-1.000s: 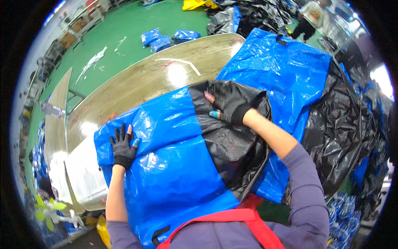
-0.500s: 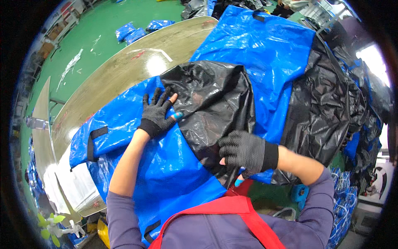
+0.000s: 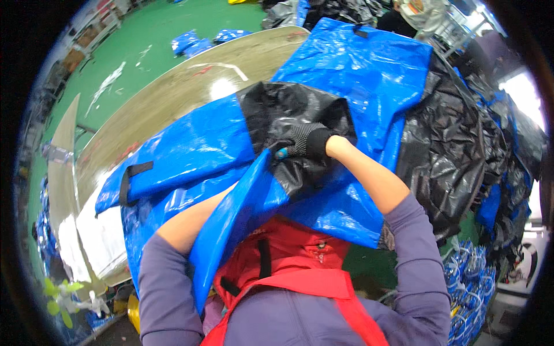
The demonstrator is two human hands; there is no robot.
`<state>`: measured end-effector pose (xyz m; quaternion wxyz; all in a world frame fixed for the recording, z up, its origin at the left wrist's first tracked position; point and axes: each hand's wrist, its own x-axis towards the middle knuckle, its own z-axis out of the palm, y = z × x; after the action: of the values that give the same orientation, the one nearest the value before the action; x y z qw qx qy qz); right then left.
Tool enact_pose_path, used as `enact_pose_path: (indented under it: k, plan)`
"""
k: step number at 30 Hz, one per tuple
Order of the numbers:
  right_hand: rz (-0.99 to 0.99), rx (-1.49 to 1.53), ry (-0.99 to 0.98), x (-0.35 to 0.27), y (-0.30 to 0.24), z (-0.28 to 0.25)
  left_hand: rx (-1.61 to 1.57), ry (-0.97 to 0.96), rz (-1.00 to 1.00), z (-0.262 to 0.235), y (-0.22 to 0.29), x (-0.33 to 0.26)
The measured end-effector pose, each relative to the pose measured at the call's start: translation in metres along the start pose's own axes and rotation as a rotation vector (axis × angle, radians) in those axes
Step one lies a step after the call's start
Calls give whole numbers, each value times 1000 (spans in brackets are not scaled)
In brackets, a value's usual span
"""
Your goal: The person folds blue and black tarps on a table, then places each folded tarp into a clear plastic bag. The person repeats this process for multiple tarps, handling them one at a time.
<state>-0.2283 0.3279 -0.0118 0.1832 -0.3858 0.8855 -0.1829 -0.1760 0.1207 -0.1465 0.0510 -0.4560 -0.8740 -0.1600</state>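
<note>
A blue-and-black tarpaulin piece (image 3: pixel 190 138) with a black strap lies in front of me, partly over the table. Its near blue flap (image 3: pixel 222 236) is lifted and folded up toward the middle. My right hand (image 3: pixel 300 140), in a grey-black knit glove, is closed on the fold where blue meets black. A teal covering shows on one of its fingertips. My left forearm (image 3: pixel 196 219) goes under the raised flap, so the left hand and its fingers are hidden.
A second blue-and-black tarpaulin piece (image 3: pixel 358 69) spreads behind and to the right. The curved table (image 3: pixel 173 86) extends to the far left. Blue bundles (image 3: pixel 464 288) stand at the lower right, and blue packages (image 3: pixel 199 46) lie on the green floor.
My right hand has moved up and left and taken hold of the fold. The near blue flap has risen, covering my left hand, which lay spread on the tarpaulin before.
</note>
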Motion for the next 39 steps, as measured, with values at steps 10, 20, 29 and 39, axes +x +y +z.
enact_pose_path:
  k: [10, 20, 29, 39]
  plan:
    - [151, -15, 63, 29, 63, 73, -478, -132, -1143, -214, 17, -379]
    - [184, 63, -78, 34, 48, 55, -134, 410, -1793, -132, 20, -406]
    - [213, -440, 147, 31, -13, 22, 446, 97, -875, -190, -23, -231]
    - [318, -216, -82, 69, 28, 52, 116, -324, -1086, -182, -83, -221]
